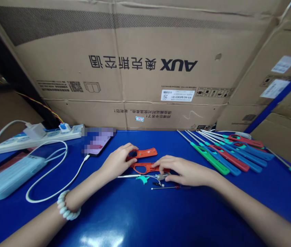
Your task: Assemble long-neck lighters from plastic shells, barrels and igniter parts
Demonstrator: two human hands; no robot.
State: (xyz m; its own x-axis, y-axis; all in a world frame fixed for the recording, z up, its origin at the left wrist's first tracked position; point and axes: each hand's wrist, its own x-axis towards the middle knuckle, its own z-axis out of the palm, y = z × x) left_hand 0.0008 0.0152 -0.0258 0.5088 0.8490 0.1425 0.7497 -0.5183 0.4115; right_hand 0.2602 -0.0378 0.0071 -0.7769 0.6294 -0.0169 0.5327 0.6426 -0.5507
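Observation:
Two orange lighter casing halves lie one behind the other in front of me. My left hand [119, 160] has thumb and fingers closed around the left end of the far casing half [146, 153], its thumb by the near half. Curled over the right end of the near casing half [145, 167] is my right hand [182, 170], its thumb beside a small clear fuel tank [161, 176]. Just below are a metal lighter tube [128, 176], a teal trigger [143, 179], a small black part with wires [157, 184] and a screwdriver [164, 187].
Several assembled lighters [227, 154] in green, blue and red fan out at the right. A phone [99, 142] on a white cable, a light blue power bank [13, 176] and a power strip [58, 135] sit at the left. Cardboard [145, 79] stands behind the blue table [124, 212].

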